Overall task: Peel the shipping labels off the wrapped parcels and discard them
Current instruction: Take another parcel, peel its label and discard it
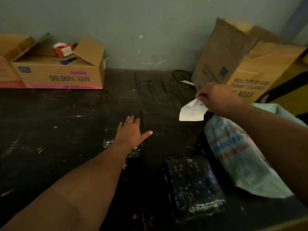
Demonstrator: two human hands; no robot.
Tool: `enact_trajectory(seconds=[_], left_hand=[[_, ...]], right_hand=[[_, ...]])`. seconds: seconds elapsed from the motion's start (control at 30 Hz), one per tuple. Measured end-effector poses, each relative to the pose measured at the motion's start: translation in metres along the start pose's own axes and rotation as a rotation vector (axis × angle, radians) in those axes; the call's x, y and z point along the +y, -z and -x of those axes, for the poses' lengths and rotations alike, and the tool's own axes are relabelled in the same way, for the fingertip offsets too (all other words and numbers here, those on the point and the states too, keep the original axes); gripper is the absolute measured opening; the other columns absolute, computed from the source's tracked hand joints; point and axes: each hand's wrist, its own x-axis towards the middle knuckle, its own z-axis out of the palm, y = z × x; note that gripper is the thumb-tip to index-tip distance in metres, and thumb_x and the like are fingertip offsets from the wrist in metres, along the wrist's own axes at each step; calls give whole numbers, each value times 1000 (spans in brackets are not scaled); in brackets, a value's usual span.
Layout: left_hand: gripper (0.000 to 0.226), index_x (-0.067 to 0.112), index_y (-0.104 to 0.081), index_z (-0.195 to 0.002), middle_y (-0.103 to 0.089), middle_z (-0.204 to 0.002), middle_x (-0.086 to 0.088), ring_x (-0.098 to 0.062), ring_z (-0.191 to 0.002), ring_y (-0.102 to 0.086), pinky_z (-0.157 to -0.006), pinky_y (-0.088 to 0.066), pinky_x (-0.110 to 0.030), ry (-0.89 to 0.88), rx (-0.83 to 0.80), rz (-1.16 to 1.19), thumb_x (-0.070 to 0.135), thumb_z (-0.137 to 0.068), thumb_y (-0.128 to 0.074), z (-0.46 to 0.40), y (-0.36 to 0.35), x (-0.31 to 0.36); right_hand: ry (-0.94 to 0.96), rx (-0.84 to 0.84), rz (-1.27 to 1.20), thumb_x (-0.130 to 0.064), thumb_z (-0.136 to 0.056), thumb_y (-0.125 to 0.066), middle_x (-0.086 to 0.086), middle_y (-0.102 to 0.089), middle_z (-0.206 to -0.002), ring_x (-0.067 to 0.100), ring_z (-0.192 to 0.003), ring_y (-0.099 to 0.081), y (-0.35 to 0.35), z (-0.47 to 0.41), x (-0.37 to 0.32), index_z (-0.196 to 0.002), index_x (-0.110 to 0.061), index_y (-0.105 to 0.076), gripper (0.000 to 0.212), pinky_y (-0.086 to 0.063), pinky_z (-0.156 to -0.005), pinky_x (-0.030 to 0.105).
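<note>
One white shipping label (pixel 191 112) hangs above the dark table (pixel 66 130), pinched at its upper edge by the fingers of the right hand (pixel 216 99). It is curled and free of any parcel, just in front of the tall cardboard box (pixel 250 72) on the right. The left hand (pixel 131 132) lies flat on the table with fingers spread straight, holding nothing. Two wrapped parcels show: a black one (pixel 195 185) in shiny film near the front edge, and a pale green one (pixel 236 157) beside it, under the right forearm. Two more cardboard boxes sit at the back left; the open one (pixel 58 70) holds one red tape dispenser (pixel 64 50).
</note>
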Motion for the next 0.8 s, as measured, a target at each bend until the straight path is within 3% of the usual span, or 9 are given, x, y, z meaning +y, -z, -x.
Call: enact_trajectory(seconds=[0.1, 0.2, 0.3, 0.43, 0.57, 0.7, 0.8], left_hand=[[87, 15, -29, -157, -23, -164, -11, -29, -150, -25, -120, -28, -48, -166, 41, 39, 73, -93, -42, -4, -8, 67], [80, 17, -37, -153, -34, -153, -7, -27, -139, -38, -112, -37, -45, -351, 66, 43, 71, -95, -40, -5, -21, 145], [77, 17, -47, -145, -41, -144, -7, -28, -132, -43, -106, -41, -44, -499, 49, 37, 74, -92, -40, -2, -37, 225], [86, 17, -58, -129, -51, -132, -7, -30, -123, -51, -100, -43, -44, -601, 44, 54, 79, -81, -22, 1, -60, 320], [80, 19, -58, -128, -53, -131, -6, -29, -124, -50, -104, -37, -44, -603, 83, 38, 76, -84, -22, -6, -85, 377], [73, 22, -43, -145, -42, -149, -9, -28, -142, -32, -121, -14, -47, -506, 44, -22, 72, -94, -29, -15, -111, 389], [95, 19, -38, -149, -36, -155, -11, -27, -148, -25, -124, -6, -46, -460, 39, 11, 84, -83, -16, -17, -115, 387]], right_hand=[[-80, 24, 112, -26, -97, -52, 16, -58, -121, 35, -103, -60, 13, 26, 53, -110, -20, -70, 23, -45, -93, 45], [-164, 32, 112, -28, -97, -54, 13, -49, -127, 36, -107, -58, 27, 56, 111, -113, -22, -68, 23, -41, -96, 46], [-240, 50, 137, -30, -97, -52, 8, -58, -121, 32, -109, -58, 40, 86, 171, -111, -26, -69, 22, -39, -94, 45], [-324, 84, 167, -28, -99, -48, 3, -67, -113, 29, -104, -61, 47, 125, 242, -111, -27, -69, 25, -41, -95, 46], [-395, 118, 187, -27, -99, -47, 3, -67, -117, 26, -109, -61, 48, 150, 300, -125, -28, -61, 29, -41, -99, 50], [-364, 144, 232, -19, -95, -55, 6, -59, -121, 26, -104, -59, 45, 158, 338, -123, -21, -62, 29, -51, -91, 47], [-387, 216, 163, -18, -95, -57, 5, -58, -122, 24, -101, -61, 42, 156, 353, -122, -26, -63, 29, -54, -88, 44]])
